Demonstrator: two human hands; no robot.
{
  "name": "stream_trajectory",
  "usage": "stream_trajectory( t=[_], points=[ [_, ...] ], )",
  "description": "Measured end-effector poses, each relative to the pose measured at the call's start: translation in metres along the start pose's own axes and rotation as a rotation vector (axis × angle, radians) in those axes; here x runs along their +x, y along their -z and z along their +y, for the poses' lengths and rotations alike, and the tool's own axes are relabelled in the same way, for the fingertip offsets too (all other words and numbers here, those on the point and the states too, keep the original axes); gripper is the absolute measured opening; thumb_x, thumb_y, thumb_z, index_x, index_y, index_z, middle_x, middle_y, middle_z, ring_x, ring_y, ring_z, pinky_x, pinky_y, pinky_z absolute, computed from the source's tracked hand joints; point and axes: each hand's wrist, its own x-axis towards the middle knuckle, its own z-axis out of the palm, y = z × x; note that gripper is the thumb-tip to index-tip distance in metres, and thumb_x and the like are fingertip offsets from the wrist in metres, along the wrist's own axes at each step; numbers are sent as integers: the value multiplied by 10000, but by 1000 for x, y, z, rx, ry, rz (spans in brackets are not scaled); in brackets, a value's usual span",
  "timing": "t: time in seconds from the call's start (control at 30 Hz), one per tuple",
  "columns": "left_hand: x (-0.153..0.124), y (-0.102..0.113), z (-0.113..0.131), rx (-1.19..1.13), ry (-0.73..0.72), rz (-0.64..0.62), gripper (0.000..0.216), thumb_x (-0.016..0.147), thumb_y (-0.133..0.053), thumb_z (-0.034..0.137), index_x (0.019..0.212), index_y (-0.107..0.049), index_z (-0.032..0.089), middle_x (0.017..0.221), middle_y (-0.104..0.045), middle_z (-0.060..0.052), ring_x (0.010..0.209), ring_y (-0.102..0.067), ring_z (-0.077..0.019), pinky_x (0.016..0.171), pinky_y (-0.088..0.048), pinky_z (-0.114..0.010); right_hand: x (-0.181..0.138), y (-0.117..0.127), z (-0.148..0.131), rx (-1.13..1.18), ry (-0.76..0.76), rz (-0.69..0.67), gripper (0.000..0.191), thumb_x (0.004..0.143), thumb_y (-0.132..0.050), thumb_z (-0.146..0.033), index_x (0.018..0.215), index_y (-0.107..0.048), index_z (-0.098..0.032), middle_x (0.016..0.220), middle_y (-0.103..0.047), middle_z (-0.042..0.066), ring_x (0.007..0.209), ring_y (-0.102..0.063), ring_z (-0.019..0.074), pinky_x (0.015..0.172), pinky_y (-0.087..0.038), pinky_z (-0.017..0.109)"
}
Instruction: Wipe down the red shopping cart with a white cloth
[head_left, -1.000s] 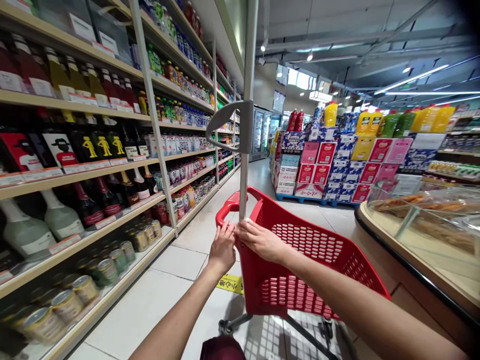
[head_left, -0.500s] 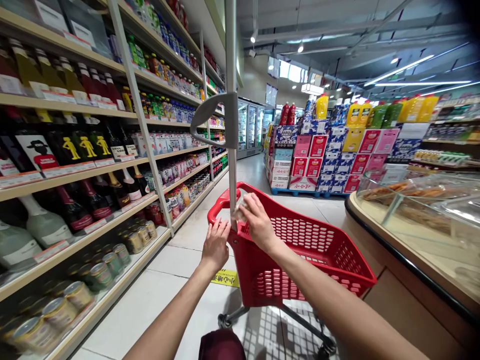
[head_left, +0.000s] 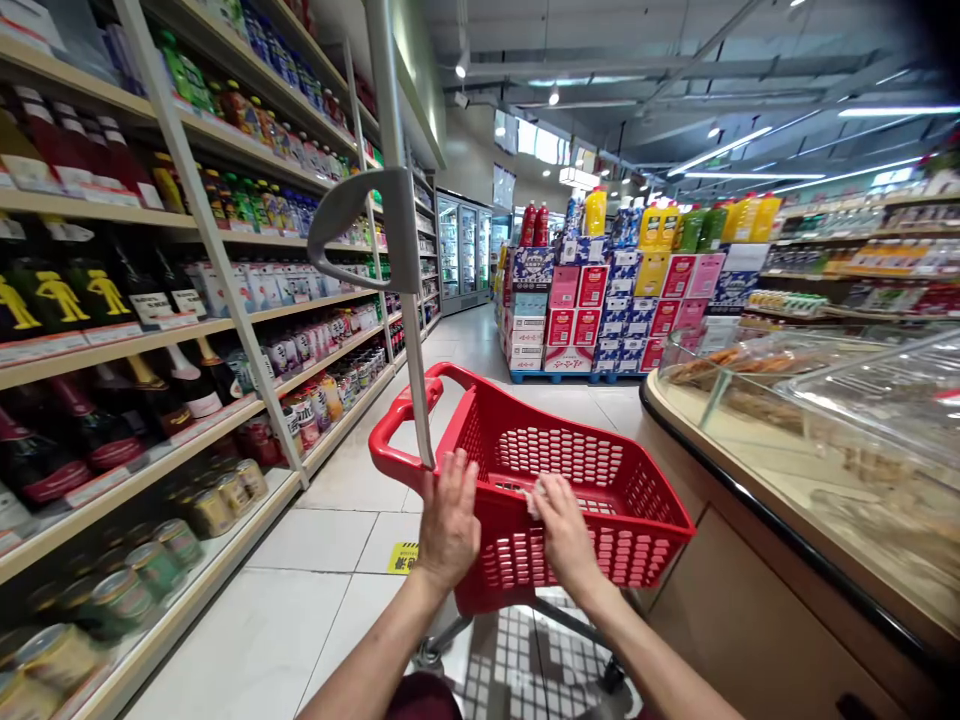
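Note:
A red plastic shopping trolley (head_left: 600,480) stands on the tiled aisle in front of me, its basket empty. A grey pole (head_left: 401,250) with a curved handle rises from its near left corner. My left hand (head_left: 448,520) lies on the near rim just right of the pole's foot, fingers stretched up and together. My right hand (head_left: 562,530) rests on the same rim further right, fingers curled over a small pale scrap (head_left: 534,497), perhaps a tissue or cloth, pressed against the plastic.
Shelves of wine bottles (head_left: 97,290), cans (head_left: 120,590) and drinks line the left side. A glass-topped food counter (head_left: 810,440) curves along the right. A stacked display of boxes and bottles (head_left: 615,300) stands ahead; fridges (head_left: 461,250) at the far end.
The trolley has swung left and its pole now tilts left. My right hand dropped from the pole's base to the near rim with the pale scrap; my left hand moved to the rim right of the pole.

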Motion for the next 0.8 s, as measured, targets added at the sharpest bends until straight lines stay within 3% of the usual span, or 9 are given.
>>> stream_trajectory(
  t=[0.07, 0.13, 0.3, 0.5, 0.67, 0.8],
  points=[
    [2, -8, 11, -6, -73, -116, 646, 683, -402, 71, 1318, -291, 106, 1401, -288, -116, 1318, -156, -230, 1077, -109, -468, 0, 1, -3, 19, 58, -16, 474, 786, -317, -25, 1201, -498, -167, 1336, -404, 86, 1305, -192, 224, 998, -348, 464],
    [4, -16, 17, 15, -63, -207, 623, 678, -417, 108, 1296, -341, 94, 1372, -343, -122, 1309, -192, -233, 1078, -102, -465, -8, 9, 13, -19, 31, -16, 472, 791, -301, -25, 1187, -512, -171, 1312, -435, 87, 1300, -209, 219, 1000, -340, 467],
    [8, -33, 27, 47, -55, -285, 574, 688, -422, 142, 1258, -410, 70, 1339, -393, -134, 1293, -236, -247, 1081, -114, -453, -36, 31, 69, -230, -288, 45, 441, 786, -290, -44, 1109, -576, -133, 1272, -473, 117, 1282, -250, 253, 995, -322, 495],
    [0, -46, 44, 45, -93, -257, 646, 659, -402, 99, 1302, -343, 89, 1371, -346, -114, 1304, -208, -231, 1065, -180, -453, -47, 32, 79, -150, -75, 6, 464, 785, -309, -41, 1150, -541, -207, 1294, -461, 38, 1284, -254, 195, 1014, -326, 453],
    [-5, -53, 55, 42, -131, -291, 675, 645, -392, 88, 1316, -320, 102, 1403, -283, -90, 1313, -176, -222, 1076, -157, -448, -67, 47, 112, -273, -410, 107, 448, 760, -305, -44, 1092, -584, -156, 1275, -467, 101, 1271, -276, 244, 1004, -319, 490],
    [-6, -60, 74, 19, -98, -323, 687, 635, -404, 90, 1315, -312, 63, 1410, -255, -108, 1310, -181, -234, 1072, -192, -426, -60, 45, 101, -169, -207, -4, 468, 767, -329, -44, 1161, -537, -186, 1313, -437, 61, 1280, -262, 227, 1023, -300, 471]
  ],
)
